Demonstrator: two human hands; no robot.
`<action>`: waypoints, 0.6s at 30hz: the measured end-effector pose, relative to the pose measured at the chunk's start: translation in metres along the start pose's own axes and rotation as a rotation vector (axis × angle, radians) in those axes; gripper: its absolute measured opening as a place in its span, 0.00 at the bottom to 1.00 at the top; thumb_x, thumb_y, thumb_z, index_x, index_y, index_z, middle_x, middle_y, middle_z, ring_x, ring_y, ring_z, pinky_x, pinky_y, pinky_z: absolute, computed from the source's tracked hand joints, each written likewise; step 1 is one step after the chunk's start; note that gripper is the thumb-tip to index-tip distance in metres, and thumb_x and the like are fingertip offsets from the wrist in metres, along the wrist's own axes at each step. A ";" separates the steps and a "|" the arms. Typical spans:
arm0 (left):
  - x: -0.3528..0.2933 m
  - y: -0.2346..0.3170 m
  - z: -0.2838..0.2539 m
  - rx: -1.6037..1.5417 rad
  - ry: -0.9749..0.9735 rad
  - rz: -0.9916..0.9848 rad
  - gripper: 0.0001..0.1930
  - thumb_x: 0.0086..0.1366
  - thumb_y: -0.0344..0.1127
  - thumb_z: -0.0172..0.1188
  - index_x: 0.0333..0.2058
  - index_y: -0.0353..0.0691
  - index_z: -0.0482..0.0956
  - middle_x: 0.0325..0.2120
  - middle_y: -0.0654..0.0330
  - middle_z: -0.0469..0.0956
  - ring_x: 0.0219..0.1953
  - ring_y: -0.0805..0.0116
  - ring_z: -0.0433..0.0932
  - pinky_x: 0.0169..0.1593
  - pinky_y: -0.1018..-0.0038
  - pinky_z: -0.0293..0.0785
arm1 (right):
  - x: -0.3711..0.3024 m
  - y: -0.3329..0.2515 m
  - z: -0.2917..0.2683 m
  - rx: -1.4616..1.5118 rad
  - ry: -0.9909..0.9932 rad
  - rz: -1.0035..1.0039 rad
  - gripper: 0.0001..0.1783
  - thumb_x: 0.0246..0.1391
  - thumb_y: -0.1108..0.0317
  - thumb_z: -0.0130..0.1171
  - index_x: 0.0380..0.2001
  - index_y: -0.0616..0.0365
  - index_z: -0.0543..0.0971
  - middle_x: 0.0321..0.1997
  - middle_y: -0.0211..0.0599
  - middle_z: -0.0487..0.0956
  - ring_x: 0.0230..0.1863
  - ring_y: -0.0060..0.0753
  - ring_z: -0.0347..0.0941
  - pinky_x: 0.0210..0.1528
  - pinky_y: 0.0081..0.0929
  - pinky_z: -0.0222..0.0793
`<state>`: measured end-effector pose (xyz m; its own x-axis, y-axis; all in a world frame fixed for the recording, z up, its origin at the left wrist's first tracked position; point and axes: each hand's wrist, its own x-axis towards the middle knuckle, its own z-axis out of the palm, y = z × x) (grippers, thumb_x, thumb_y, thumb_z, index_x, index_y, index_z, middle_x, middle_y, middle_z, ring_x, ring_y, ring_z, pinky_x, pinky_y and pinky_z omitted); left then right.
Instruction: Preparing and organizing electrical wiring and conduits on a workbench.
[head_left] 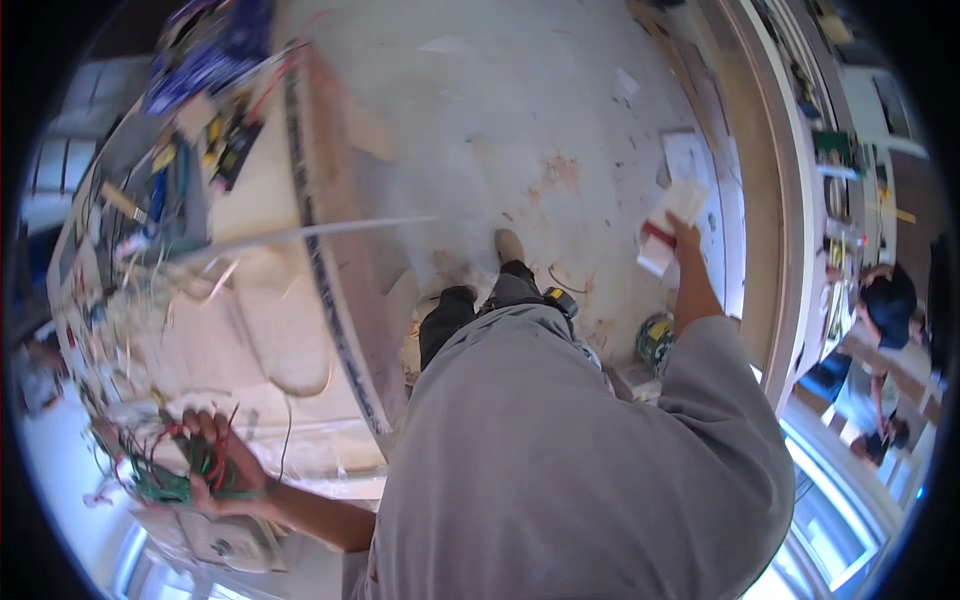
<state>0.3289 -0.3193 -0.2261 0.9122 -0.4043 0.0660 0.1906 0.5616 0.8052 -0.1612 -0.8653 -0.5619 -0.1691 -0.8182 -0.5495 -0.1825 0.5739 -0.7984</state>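
A messy bunch of red and green wires (160,483) is in the left hand (228,468), by the near left corner of the wooden table (260,195). That hand is half closed, with its fingers bent around the bunch. Loose ends poke out, so I think 1 could catch on the tools and bits there and pull them off. The thin dark cord (288,430) near the left arm could get snagged too.

The right hand (685,235) is bent around a white pack with a dark red band (655,240), out over the floor (480,90). I can't tell how tight its grip is. If it is loose, the pack might slip and drop. With 2 full hands, neither is free to catch anything.
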 end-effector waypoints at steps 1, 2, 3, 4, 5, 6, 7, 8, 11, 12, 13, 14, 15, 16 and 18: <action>-0.001 0.005 0.003 0.062 -0.031 -0.010 0.38 0.45 0.38 0.61 0.52 0.27 0.55 0.42 0.50 0.61 0.37 0.65 0.59 0.40 0.70 0.56 | -0.010 0.036 -0.029 0.041 0.070 0.140 0.28 0.41 0.71 0.67 0.48 0.65 0.71 0.39 0.47 0.77 0.32 0.46 0.78 0.34 0.42 0.80; 0.004 0.001 0.000 0.076 -0.045 -0.039 0.37 0.47 0.38 0.61 0.53 0.27 0.55 0.42 0.50 0.61 0.37 0.64 0.59 0.41 0.69 0.57 | 0.004 0.085 -0.087 -0.068 0.209 0.091 0.26 0.40 0.70 0.67 0.45 0.64 0.72 0.38 0.46 0.77 0.32 0.44 0.78 0.32 0.40 0.79; 0.008 -0.005 0.012 0.112 0.086 -0.022 0.36 0.44 0.36 0.62 0.52 0.31 0.56 0.36 0.55 0.58 0.36 0.67 0.57 0.38 0.73 0.54 | 0.021 0.124 -0.139 -0.433 0.276 -0.030 0.26 0.39 0.67 0.68 0.44 0.64 0.73 0.38 0.44 0.77 0.32 0.41 0.77 0.30 0.39 0.77; 0.009 -0.005 0.019 0.132 0.023 -0.064 0.36 0.45 0.36 0.62 0.52 0.31 0.56 0.37 0.55 0.58 0.37 0.66 0.57 0.39 0.73 0.55 | 0.002 0.154 -0.139 -0.426 0.212 0.106 0.28 0.37 0.64 0.70 0.42 0.65 0.75 0.38 0.42 0.78 0.32 0.38 0.76 0.31 0.36 0.76; 0.017 -0.004 0.046 0.152 0.014 -0.096 0.37 0.44 0.36 0.62 0.52 0.31 0.56 0.37 0.55 0.58 0.37 0.66 0.58 0.39 0.72 0.54 | -0.017 0.177 -0.152 -0.697 0.193 0.112 0.29 0.35 0.62 0.71 0.41 0.67 0.76 0.37 0.42 0.78 0.32 0.35 0.77 0.32 0.35 0.75; 0.028 -0.014 0.061 0.039 -0.040 -0.166 0.37 0.43 0.32 0.62 0.51 0.27 0.54 0.35 0.56 0.54 0.35 0.66 0.55 0.38 0.70 0.53 | -0.030 0.199 -0.162 -0.796 0.212 0.144 0.30 0.34 0.61 0.71 0.40 0.68 0.75 0.35 0.43 0.79 0.32 0.34 0.77 0.33 0.33 0.75; 0.039 -0.027 0.070 0.044 -0.062 -0.193 0.37 0.43 0.32 0.62 0.51 0.27 0.54 0.35 0.56 0.54 0.35 0.66 0.55 0.38 0.70 0.53 | -0.055 0.200 -0.146 -0.714 0.163 0.232 0.29 0.34 0.61 0.71 0.40 0.68 0.76 0.36 0.44 0.79 0.33 0.35 0.77 0.33 0.34 0.75; 0.052 -0.039 0.075 0.052 -0.122 -0.196 0.36 0.43 0.31 0.62 0.50 0.27 0.55 0.35 0.55 0.54 0.35 0.66 0.55 0.38 0.70 0.53 | -0.082 0.194 -0.124 -0.629 0.111 0.313 0.28 0.35 0.61 0.71 0.39 0.68 0.76 0.37 0.45 0.78 0.33 0.36 0.77 0.34 0.35 0.76; 0.073 -0.074 0.124 0.035 -0.200 -0.255 0.33 0.42 0.30 0.61 0.46 0.27 0.55 0.35 0.55 0.54 0.35 0.66 0.55 0.38 0.70 0.53 | -0.116 0.230 -0.113 -0.068 0.187 0.553 0.27 0.39 0.63 0.69 0.43 0.65 0.73 0.41 0.48 0.77 0.36 0.42 0.77 0.37 0.41 0.77; 0.077 -0.086 0.140 0.039 -0.192 -0.284 0.32 0.42 0.30 0.60 0.45 0.26 0.55 0.35 0.55 0.54 0.35 0.66 0.55 0.39 0.70 0.52 | -0.119 0.242 -0.109 0.134 0.197 0.626 0.28 0.41 0.64 0.68 0.46 0.63 0.71 0.43 0.48 0.76 0.37 0.44 0.77 0.38 0.44 0.76; 0.078 -0.093 0.151 0.033 -0.189 -0.299 0.30 0.41 0.30 0.60 0.42 0.27 0.55 0.35 0.54 0.54 0.35 0.66 0.54 0.39 0.70 0.52 | -0.120 0.249 -0.105 0.144 0.201 0.624 0.28 0.41 0.64 0.68 0.46 0.63 0.71 0.43 0.48 0.76 0.37 0.44 0.77 0.38 0.44 0.76; 0.079 -0.099 0.158 0.033 -0.198 -0.298 0.30 0.41 0.30 0.60 0.42 0.27 0.55 0.35 0.54 0.54 0.35 0.66 0.54 0.39 0.70 0.52 | -0.118 0.255 -0.102 0.290 0.214 0.657 0.28 0.44 0.64 0.65 0.48 0.62 0.69 0.44 0.47 0.76 0.40 0.46 0.76 0.41 0.45 0.75; 0.079 -0.103 0.162 0.023 -0.217 -0.317 0.30 0.42 0.30 0.60 0.42 0.27 0.55 0.35 0.54 0.54 0.35 0.66 0.54 0.39 0.70 0.52 | -0.114 0.259 -0.100 0.433 0.218 0.691 0.28 0.47 0.63 0.63 0.50 0.60 0.66 0.45 0.47 0.75 0.43 0.47 0.75 0.43 0.46 0.74; 0.075 -0.103 0.166 0.024 -0.228 -0.323 0.30 0.42 0.30 0.60 0.43 0.27 0.55 0.35 0.54 0.54 0.35 0.66 0.55 0.39 0.70 0.52 | -0.106 0.248 -0.102 0.630 0.168 0.539 0.27 0.50 0.61 0.60 0.52 0.58 0.65 0.46 0.46 0.75 0.46 0.46 0.74 0.46 0.46 0.73; 0.068 -0.104 0.183 0.076 -0.243 -0.287 0.30 0.42 0.31 0.60 0.43 0.28 0.55 0.35 0.54 0.54 0.35 0.66 0.55 0.39 0.71 0.53 | -0.064 0.215 -0.132 0.892 0.046 0.262 0.25 0.56 0.57 0.53 0.53 0.55 0.64 0.47 0.46 0.75 0.49 0.47 0.72 0.51 0.47 0.69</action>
<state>0.3045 -0.5376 -0.1977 0.7110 -0.7021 -0.0381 0.3903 0.3490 0.8520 -0.3172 -0.6852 -0.6664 -0.1410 -0.6530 -0.7441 0.6759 0.4857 -0.5543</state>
